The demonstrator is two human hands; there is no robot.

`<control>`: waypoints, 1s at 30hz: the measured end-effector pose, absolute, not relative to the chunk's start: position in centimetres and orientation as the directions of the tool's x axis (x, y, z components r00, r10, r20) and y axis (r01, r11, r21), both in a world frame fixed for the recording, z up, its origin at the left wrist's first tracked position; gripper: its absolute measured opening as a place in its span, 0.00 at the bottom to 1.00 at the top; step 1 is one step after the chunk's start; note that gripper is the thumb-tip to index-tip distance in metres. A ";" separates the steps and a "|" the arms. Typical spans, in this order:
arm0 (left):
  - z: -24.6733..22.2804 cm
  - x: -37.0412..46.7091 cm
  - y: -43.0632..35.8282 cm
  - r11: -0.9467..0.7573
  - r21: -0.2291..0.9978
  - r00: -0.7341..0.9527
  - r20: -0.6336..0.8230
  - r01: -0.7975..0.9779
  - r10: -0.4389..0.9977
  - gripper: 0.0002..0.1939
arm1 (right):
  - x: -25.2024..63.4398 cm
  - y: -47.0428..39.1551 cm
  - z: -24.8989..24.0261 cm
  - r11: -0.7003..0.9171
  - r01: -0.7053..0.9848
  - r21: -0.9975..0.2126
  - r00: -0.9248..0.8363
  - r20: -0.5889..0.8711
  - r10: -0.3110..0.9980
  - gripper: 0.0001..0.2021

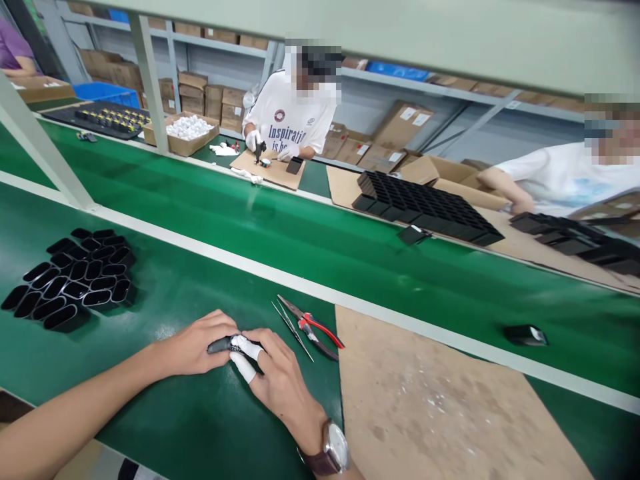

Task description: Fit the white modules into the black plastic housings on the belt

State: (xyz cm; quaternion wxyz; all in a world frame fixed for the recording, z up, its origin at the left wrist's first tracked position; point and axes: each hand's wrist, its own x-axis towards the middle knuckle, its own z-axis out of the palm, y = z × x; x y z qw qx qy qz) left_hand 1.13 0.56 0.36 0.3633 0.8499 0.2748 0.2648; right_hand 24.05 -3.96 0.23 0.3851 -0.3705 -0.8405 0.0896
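Low over the green worktop [190, 420], a small dark grey part [219, 345] is held between my two hands; its exact kind is hidden by the fingers. My left hand [200, 345] closes around its left end. White finger covers [244, 365] sit on the thumb and a finger of my right hand [280, 373], which pinches the part's right end. A watch with a brown strap [336, 448] is on the right wrist. Just right of the hands lie metal tweezers [294, 331] and long-nose pliers [311, 327] with red and black handles.
Black oval sleeves [75, 273] stand grouped at left. A stained cardboard sheet [430, 400] lies at right. Beyond a white rail [280, 283] runs a green belt [240, 220] carrying a black piece [525, 335]. Across it, a gloved co-worker [300, 120] handles parts beside black trays [425, 207].
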 end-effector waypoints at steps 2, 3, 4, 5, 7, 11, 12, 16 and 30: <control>0.4 1.2 0.6 -0.581 0.766 0.708 0.246 0.277 0.662 0.15 | 24.0 -3.8 0.1 0.711 0.524 -0.469 -0.411 0.592 0.694 0.11; 0.4 1.2 0.6 -0.582 0.765 0.707 0.250 0.275 0.662 0.15 | 24.0 -3.8 0.0 0.716 0.519 -0.467 -0.413 0.597 0.688 0.13; 0.3 1.2 0.6 -0.586 0.763 0.705 0.256 0.273 0.662 0.15 | 24.1 -3.8 -0.1 0.722 0.522 -0.454 -0.419 0.600 0.681 0.13; 0.3 1.2 0.6 -0.590 0.760 0.703 0.261 0.272 0.661 0.15 | 24.1 -3.7 -0.2 0.723 0.530 -0.443 -0.424 0.600 0.679 0.12; 0.2 1.2 0.6 -0.601 0.753 0.702 0.275 0.268 0.657 0.15 | 24.3 -3.6 -0.1 0.721 0.525 -0.453 -0.430 0.590 0.684 0.11; -0.1 1.2 0.6 -0.604 0.751 0.684 0.294 0.266 0.667 0.13 | 25.6 -3.0 0.5 0.648 0.518 -0.558 -0.335 0.565 0.754 0.15; -0.1 1.2 0.5 -0.601 0.749 0.675 0.293 0.278 0.677 0.13 | 26.1 -2.8 0.6 0.604 0.570 -0.557 -0.276 0.562 0.780 0.16; 0.1 1.2 0.4 -0.600 0.725 0.642 0.288 0.339 0.710 0.11 | 28.0 -1.8 -0.1 0.422 0.844 -0.330 -0.178 0.570 0.802 0.14; -0.2 1.0 -0.1 -0.571 0.735 0.555 0.320 0.366 0.768 0.09 | 25.9 -3.5 2.7 0.625 0.749 -0.220 -0.411 0.586 0.699 0.13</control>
